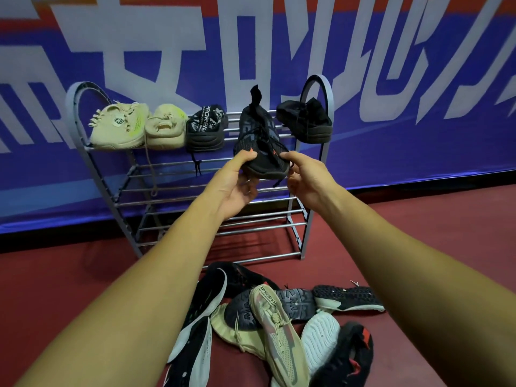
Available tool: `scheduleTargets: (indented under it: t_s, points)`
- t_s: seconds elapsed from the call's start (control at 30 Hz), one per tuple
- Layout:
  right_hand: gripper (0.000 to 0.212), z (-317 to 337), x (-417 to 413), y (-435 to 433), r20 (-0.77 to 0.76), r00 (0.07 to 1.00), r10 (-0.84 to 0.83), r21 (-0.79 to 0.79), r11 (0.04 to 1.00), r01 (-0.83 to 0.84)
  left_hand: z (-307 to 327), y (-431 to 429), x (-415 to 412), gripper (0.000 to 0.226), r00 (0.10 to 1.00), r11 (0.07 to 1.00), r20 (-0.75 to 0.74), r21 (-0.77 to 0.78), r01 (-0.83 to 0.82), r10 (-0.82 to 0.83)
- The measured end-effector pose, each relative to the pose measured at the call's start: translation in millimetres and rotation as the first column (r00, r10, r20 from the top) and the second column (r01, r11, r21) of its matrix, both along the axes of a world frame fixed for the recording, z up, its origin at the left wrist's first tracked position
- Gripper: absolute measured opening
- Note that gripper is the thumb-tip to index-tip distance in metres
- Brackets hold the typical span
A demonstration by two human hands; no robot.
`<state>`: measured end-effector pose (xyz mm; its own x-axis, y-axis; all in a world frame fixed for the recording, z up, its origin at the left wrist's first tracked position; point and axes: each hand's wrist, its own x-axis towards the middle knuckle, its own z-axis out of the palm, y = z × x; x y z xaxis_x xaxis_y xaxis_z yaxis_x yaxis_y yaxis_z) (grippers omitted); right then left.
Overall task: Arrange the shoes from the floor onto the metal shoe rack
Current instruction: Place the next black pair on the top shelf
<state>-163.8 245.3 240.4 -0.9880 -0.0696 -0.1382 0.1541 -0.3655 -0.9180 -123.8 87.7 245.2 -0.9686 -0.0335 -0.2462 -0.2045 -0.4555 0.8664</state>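
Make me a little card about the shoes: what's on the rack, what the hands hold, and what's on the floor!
top shelf: two beige shoes, two black shoes
hands: left hand and right hand hold one dark shoe by its toe
floor: pile of shoes in front of the metal shoe rack

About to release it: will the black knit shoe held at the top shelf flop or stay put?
Black knit shoe likely flops: its sock collar looks thin. Probably light: left hand and right hand hold only its toe. Loose laces might snag the rack.
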Motion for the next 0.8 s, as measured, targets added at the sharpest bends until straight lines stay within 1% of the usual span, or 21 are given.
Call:
scheduleTargets:
  t_s: [0.07, 0.17, 0.27, 0.37, 0.4, 0.43, 0.5, 0.57, 0.63, 0.73, 0.8]
  points:
    - [0.023, 1, -6, 0, -0.005, 0.998, -0.056, -0.037, 0.998, 0.055, 1, 8, -3, 0.007, 1.0, 1.0, -0.004, 0.027, -0.01, 0.01]
    - [0.012, 3, -10, -2, -0.025, 0.994, -0.103, -0.039, 0.994, 0.102, -2, 14, -12, 0.007, 0.998, 0.998, -0.017, 0.001, -0.056, 0.056]
    - [0.017, 2, -14, -2, -0.03, 0.992, -0.126, -0.028, 0.992, 0.125, -1, 12, -23, 0.01, 0.997, 0.995, -0.021, -0.062, -0.074, 0.072]
    - [0.034, 1, -17, 4, -0.035, 0.996, -0.084, -0.033, 0.996, 0.083, 4, 13, -33, 0.009, 0.997, 0.995, -0.023, -0.07, -0.069, 0.067]
    - [0.036, 2, -17, 7, -0.039, 0.997, -0.065, -0.037, 0.997, 0.063, 4, 14, -37, 0.009, 0.997, 0.995, -0.026, -0.069, -0.069, 0.067]
    - [0.032, 4, -17, 10, -0.038, 0.998, -0.045, -0.035, 0.998, 0.044, 4, 16, -40, 0.01, 0.998, 0.995, -0.028, -0.07, -0.067, 0.065]
    - [0.02, 5, -19, 17, -0.021, 1.0, -0.011, -0.007, 1.0, 0.011, 0, 23, -46, 0.018, 0.998, 0.996, -0.029, -0.068, -0.06, 0.058]
    - [0.021, 2, -21, 23, 0.003, 0.999, 0.043, 0.018, 0.999, -0.043, -5, 31, -52, 0.023, 0.998, 0.997, -0.03, -0.045, -0.058, 0.056]
    - [0.019, -2, -25, 27, -0.001, 0.997, 0.082, 0.006, 0.997, -0.082, -7, 37, -58, 0.021, 0.997, 0.998, -0.031, -0.017, -0.067, 0.066]
    - [0.022, -3, -30, 22, -0.048, 0.995, 0.085, -0.012, 0.996, -0.086, -7, 34, -66, 0.018, 0.995, 0.996, -0.056, 0.0, -0.088, 0.088]
    - [0.024, -1, -35, 15, -0.075, 0.996, 0.056, -0.018, 0.998, -0.057, -5, 28, -68, 0.016, 0.993, 0.996, -0.079, -0.005, -0.09, 0.089]
